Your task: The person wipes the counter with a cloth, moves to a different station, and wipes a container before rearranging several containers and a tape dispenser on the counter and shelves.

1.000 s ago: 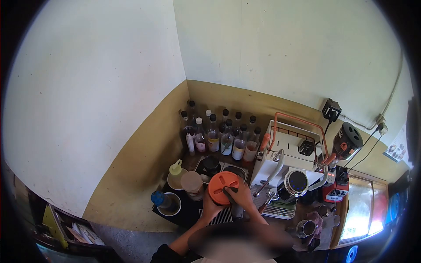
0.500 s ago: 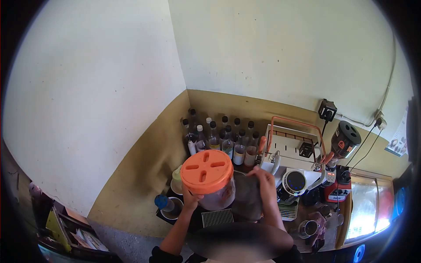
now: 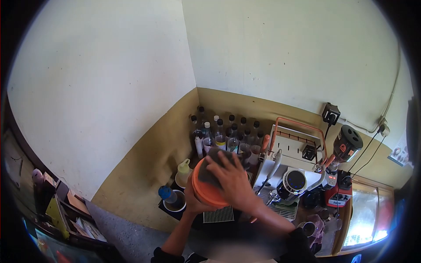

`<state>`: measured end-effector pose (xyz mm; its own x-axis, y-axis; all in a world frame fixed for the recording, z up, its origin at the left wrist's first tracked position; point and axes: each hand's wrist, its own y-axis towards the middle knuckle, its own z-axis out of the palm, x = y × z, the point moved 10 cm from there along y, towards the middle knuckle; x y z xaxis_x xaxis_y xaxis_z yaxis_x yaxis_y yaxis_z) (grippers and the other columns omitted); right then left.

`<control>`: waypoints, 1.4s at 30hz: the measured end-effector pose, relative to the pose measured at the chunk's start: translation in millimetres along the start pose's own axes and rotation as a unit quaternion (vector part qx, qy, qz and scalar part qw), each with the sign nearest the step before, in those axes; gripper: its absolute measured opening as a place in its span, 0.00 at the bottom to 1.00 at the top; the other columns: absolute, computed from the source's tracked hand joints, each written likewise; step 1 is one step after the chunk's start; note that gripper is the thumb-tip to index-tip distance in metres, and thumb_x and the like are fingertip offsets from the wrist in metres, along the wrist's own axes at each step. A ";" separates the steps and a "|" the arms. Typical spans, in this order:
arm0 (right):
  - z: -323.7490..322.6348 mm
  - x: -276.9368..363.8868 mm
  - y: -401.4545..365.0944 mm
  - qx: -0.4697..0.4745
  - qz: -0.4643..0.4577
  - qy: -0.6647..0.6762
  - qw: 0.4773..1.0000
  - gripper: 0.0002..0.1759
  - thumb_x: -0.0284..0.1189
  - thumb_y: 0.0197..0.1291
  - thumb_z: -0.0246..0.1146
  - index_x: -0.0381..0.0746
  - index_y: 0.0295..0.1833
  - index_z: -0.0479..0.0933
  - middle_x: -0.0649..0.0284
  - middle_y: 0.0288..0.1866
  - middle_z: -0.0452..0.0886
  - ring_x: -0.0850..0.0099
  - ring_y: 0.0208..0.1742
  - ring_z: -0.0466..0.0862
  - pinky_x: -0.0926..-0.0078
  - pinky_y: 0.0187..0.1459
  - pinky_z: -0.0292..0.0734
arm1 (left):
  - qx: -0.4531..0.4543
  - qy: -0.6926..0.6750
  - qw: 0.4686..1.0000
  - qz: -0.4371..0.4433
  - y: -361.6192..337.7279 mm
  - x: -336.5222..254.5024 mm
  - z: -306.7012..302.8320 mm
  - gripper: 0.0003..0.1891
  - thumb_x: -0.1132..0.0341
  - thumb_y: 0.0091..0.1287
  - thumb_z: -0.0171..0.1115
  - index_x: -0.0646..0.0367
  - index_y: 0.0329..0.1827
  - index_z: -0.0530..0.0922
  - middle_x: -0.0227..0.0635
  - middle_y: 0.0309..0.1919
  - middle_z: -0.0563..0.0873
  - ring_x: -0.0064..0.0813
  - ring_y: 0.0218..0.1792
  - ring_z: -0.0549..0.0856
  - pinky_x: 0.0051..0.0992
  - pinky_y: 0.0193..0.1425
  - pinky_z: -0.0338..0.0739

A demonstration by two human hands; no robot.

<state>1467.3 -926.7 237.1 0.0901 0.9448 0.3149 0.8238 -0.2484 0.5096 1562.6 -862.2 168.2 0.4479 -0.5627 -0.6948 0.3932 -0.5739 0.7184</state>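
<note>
A jar with an orange lid (image 3: 205, 194) is tilted up in front of me, its body mostly hidden behind the lid. The fingers of my left hand (image 3: 194, 198) wrap round the jar's left and lower side. On top of the lid lies a dark grey cloth (image 3: 211, 176), pressed there by my right hand (image 3: 233, 180), whose fingers lie spread over it. Below the jar a slatted metal drip tray (image 3: 218, 215) shows on the counter.
Several capped bottles (image 3: 220, 139) stand in the corner. An espresso machine (image 3: 287, 151) and a grinder (image 3: 346, 144) are to the right. At left are a yellow-topped squeeze bottle (image 3: 183, 168) and a blue-topped bottle (image 3: 171, 196), each in a pot.
My right hand has brought the grey cloth from beside the jar up onto its lid. The jar has tipped so that its lid faces right and toward me. The view has shifted slightly.
</note>
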 end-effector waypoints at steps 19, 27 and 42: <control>-5.1 67.4 -58.0 0.001 -0.184 0.040 0.982 0.31 0.36 0.48 0.68 0.49 0.63 0.78 0.62 0.63 0.77 0.56 0.73 0.69 0.46 0.72 0.61 | -0.050 0.036 0.990 -0.129 -42.1 31.9 -10.8 0.59 0.41 0.33 0.83 0.67 0.67 0.67 0.52 0.61 0.77 0.50 0.62 0.78 0.43 0.66 0.72; -71.4 -72.4 -126.0 -0.320 0.105 0.433 0.836 0.28 0.45 0.67 0.50 0.31 0.55 0.77 0.50 0.53 0.80 0.57 0.57 0.80 0.60 0.62 0.72 | 0.046 0.059 0.997 -0.012 -26.8 -20.5 2.7 0.62 0.47 0.30 0.87 0.66 0.70 0.64 0.47 0.63 0.75 0.41 0.62 0.78 0.38 0.68 0.71; -40.8 -27.4 -134.8 0.036 -0.050 0.325 0.944 0.26 0.37 0.64 0.60 0.38 0.65 0.71 0.54 0.67 0.75 0.62 0.65 0.77 0.60 0.64 0.71 | 0.020 0.028 0.998 -0.051 -35.8 -17.0 12.1 0.65 0.47 0.29 0.87 0.71 0.70 0.61 0.46 0.63 0.75 0.38 0.64 0.76 0.36 0.70 0.68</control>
<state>1330.9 -927.8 192.5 -0.3331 0.6273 0.7040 0.8476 -0.1277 0.5150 1531.2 -839.3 153.8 0.4526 -0.4667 -0.7598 0.4076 -0.6495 0.6418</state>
